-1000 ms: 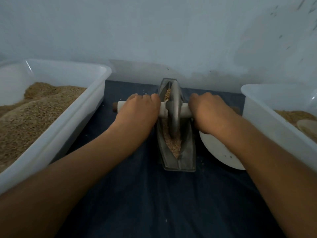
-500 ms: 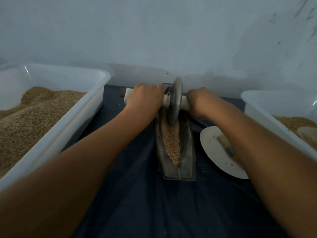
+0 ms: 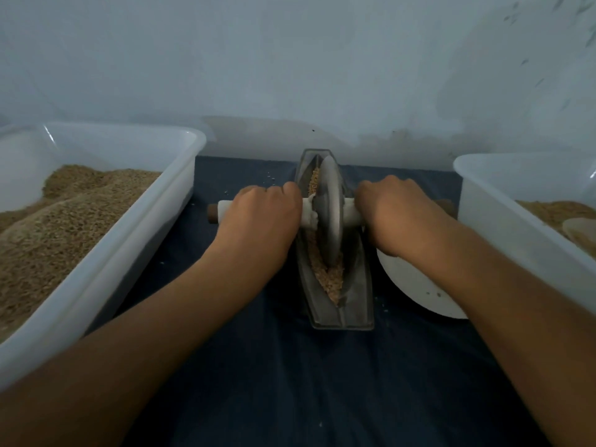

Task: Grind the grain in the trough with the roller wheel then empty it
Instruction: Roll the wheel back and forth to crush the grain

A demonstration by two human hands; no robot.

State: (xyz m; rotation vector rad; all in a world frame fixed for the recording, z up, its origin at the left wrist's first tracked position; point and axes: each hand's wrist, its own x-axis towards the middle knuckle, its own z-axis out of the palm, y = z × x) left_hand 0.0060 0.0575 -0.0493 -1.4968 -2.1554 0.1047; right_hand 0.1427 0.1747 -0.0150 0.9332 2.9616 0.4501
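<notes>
**Both hands on the axle, wheel standing in the trough**

The left hand (image 3: 258, 217) is curled over the pale handle (image 3: 227, 213) on its side of the roller wheel (image 3: 330, 214), knuckles up, fingers wrapped round the bar. The right hand (image 3: 392, 217) grips the matching stretch of handle on the other side in the same way, so the grey disc stands upright directly between the two hands. A brown end cap of the bar pokes out just beyond the outer edge of the left hand.

The wheel sits in the narrow metal trough (image 3: 354, 304), which runs lengthwise between the forearms, from ahead of the knuckles back past the wrists. Grain (image 3: 332, 282) lies along the trough's channel, showing both ahead of the disc and behind it, nearer the person.

Outward of the left hand stands a white plastic tub (image 3: 129, 240) heaped with brown grain. Outward of the right hand is a second white tub (image 3: 503, 227), holding a lower layer of grain. A white plate (image 3: 416, 285) lies under the right wrist, beside the trough. Everything rests on a tabletop covered with dark blue cloth (image 3: 290, 382).
</notes>
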